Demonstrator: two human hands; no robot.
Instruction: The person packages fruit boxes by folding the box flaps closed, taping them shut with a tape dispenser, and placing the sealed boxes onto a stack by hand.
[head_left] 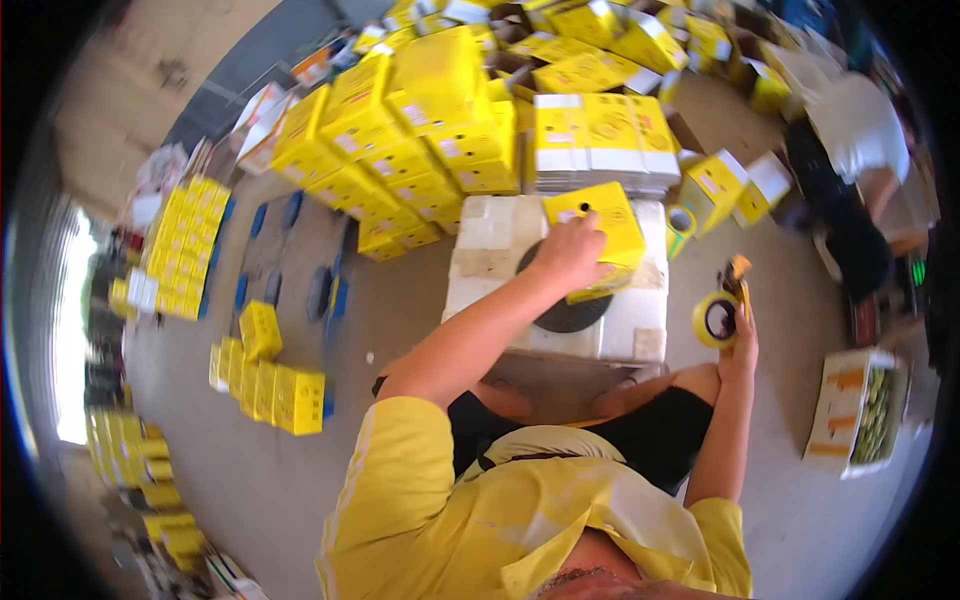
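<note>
My left hand [575,255] is on a small yellow carton [622,222], its fingers over the near face beside a round dark hole. This carton rests tilted on a round black disc [572,316], which lies on a white foam block [492,225] in front of my knees. Off to the right, my right hand [741,348] is wrapped around a tape dispenser [738,272] carrying a roll of yellow tape [701,322]. The dispenser is held up, apart from the carton.
Behind the foam block lies a stack of flattened yellow-and-white cartons [605,135]. Tall stacked yellow boxes [390,165] stand left of it. A spare tape roll [681,220] sits at the block's right. A person [850,130] bends at the right, near a crate of green produce [840,410].
</note>
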